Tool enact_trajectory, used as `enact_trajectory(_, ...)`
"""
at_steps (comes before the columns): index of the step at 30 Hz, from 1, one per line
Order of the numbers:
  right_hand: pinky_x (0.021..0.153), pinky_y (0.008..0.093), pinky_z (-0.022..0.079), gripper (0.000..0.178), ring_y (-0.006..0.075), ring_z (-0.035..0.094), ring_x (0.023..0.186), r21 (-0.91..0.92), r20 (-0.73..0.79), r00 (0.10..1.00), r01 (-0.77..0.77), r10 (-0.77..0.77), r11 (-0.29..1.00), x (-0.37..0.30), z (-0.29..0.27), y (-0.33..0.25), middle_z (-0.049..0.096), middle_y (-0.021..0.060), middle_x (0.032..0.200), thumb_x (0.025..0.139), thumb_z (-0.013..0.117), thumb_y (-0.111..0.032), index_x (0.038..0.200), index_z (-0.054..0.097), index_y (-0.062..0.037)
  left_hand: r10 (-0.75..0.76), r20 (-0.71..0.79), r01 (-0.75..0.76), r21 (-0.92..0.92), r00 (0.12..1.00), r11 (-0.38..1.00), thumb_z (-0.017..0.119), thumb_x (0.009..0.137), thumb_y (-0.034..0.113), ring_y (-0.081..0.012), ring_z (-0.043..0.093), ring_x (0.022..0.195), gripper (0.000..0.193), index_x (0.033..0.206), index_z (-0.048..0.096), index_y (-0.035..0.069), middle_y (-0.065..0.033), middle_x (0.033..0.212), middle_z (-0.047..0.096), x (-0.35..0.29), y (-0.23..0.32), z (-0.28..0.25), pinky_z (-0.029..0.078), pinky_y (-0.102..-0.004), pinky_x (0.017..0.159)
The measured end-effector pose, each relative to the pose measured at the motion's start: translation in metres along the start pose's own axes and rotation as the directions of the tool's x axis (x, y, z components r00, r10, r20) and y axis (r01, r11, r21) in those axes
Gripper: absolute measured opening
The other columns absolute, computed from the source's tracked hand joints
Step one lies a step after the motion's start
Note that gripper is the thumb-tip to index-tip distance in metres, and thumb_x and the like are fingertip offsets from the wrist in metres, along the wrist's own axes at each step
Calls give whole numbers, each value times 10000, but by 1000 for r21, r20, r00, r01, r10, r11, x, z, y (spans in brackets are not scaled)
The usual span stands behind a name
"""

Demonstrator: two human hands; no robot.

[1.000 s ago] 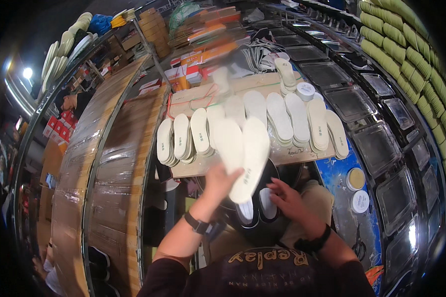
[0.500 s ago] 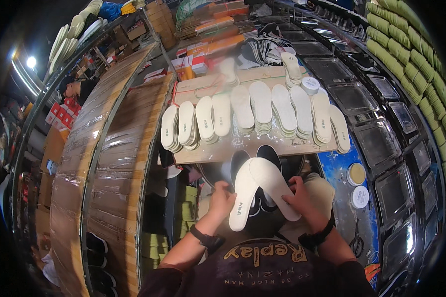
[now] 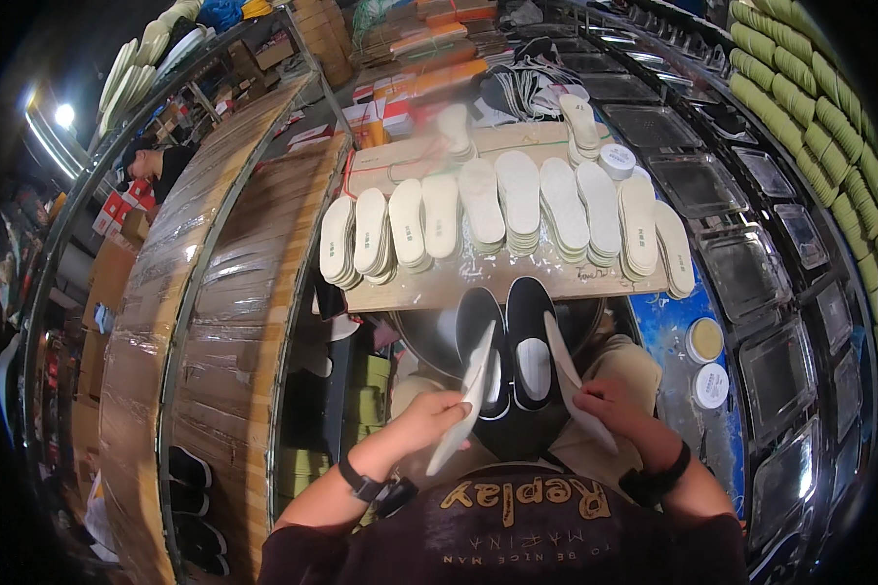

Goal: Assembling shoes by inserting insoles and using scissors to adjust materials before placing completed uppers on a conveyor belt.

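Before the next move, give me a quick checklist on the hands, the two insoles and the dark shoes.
1. Left hand gripping the left insole: ok.
2. Right hand gripping the right insole: ok.
3. Insoles held apart from each other: ok, the shoes show between them.
4. Left shoe and right shoe side by side: ok.
5. Left shoe in full view: not ok, the left insole overlaps it.
6. Insole size matching the shoes: cannot tell.
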State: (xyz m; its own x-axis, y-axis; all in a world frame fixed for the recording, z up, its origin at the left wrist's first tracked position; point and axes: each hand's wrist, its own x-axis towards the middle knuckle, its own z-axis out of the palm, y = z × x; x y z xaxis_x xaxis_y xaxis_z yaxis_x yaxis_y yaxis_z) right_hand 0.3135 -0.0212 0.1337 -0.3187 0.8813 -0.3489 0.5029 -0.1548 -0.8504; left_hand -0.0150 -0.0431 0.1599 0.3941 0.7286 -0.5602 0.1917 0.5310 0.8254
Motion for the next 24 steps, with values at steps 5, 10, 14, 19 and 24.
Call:
enact_trajectory(5, 621, 272, 476, 291, 93, 620, 710, 535, 295, 941, -308, 167, 786, -11, 2, -13, 658, 46, 753, 825, 670, -284, 898, 690, -3, -76, 67, 96, -374, 995, 922, 524, 956, 211, -216, 663, 698, 278, 1098, 531, -27, -136, 886, 618, -1, -9, 11, 580, -343, 584)
enact_trajectory(10, 609, 278, 468, 298, 119, 608, 671, 269, 195, 972, -179, 129, 946, 43, 32, -18, 650, 71, 691, 768, 698, -239, 848, 699, 48, -96, -38, 85, -227, 995, 970, 543, 939, 196, -147, 599, 623, 225, 1031, 583, -6, -70, 814, 611, 39, -20, 31, 496, -276, 524)
enact_trajectory(14, 605, 298, 472, 295, 138, 600, 630, 280, 136, 990, -71, 33, 958, 49, 51, -11, 654, 70, 689, 740, 711, -238, 813, 698, 48, -126, -74, 101, -278, 989, 955, 540, 922, 173, -145, 594, 620, 186, 981, 604, 9, -68, 813, 614, 33, -24, 28, 485, -269, 520)
enact_trajectory(19, 604, 297, 478, 291, 145, 612, 632, 321, 73, 976, -216, 203, 922, 43, 47, -13, 654, 81, 688, 733, 707, -227, 818, 698, 51, -185, -193, 168, -99, 964, 981, 545, 900, 182, -148, 601, 567, 193, 912, 626, 7, -39, 689, 593, 57, -25, 9, 487, -281, 481)
enact_trajectory(24, 592, 305, 483, 299, 162, 624, 613, 291, 91, 979, -202, 183, 935, 40, 40, -6, 662, 103, 683, 728, 694, -239, 817, 702, 47, 277, -126, -63, 810, 952, 583, 620, 763, 291, -406, 623, 699, 319, 865, 664, -8, -225, 817, 652, 96, -22, 0, 514, -454, 684)
